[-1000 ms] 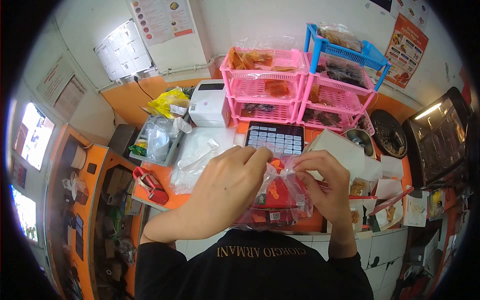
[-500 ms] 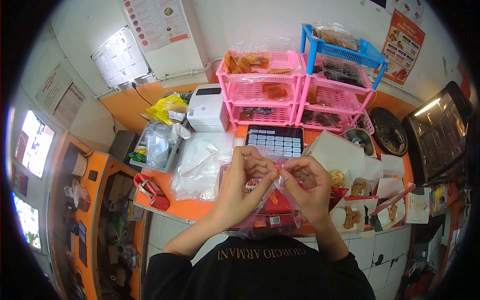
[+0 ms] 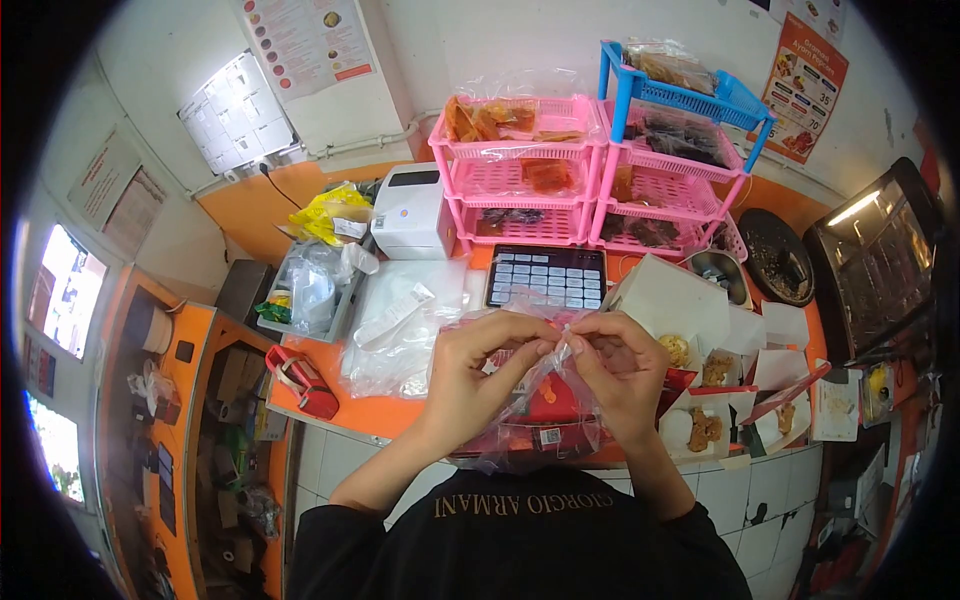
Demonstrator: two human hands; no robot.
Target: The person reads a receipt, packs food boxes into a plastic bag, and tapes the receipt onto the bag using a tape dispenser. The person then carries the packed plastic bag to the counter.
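A clear plastic bag [image 3: 520, 438] with a red package [image 3: 552, 402] inside it hangs at the counter's front edge, close to my body. My left hand [image 3: 482, 370] is closed in a pinch at the top of the bag, thumb against fingers. Facing it, my right hand [image 3: 618, 372] pinches the gathered, twisted plastic. Both sets of fingertips are nearly touching. A white label with a printed code shows low on the package. Just behind my hands lies a black tablet [image 3: 548, 277] with a grid of buttons on its screen.
Flat clear bags [image 3: 390, 345], a white printer [image 3: 413, 215] and a grey bin [image 3: 315, 290] are on the left. Open food boxes [image 3: 705, 430] stand right. Pink racks [image 3: 520, 195] rise behind. A red tape dispenser-like object [image 3: 303, 382] sits at the left edge.
My left hand's fingers have straightened and come lower, nearer my right hand. The plastic between them is now more tightly gathered. The view has shifted slightly.
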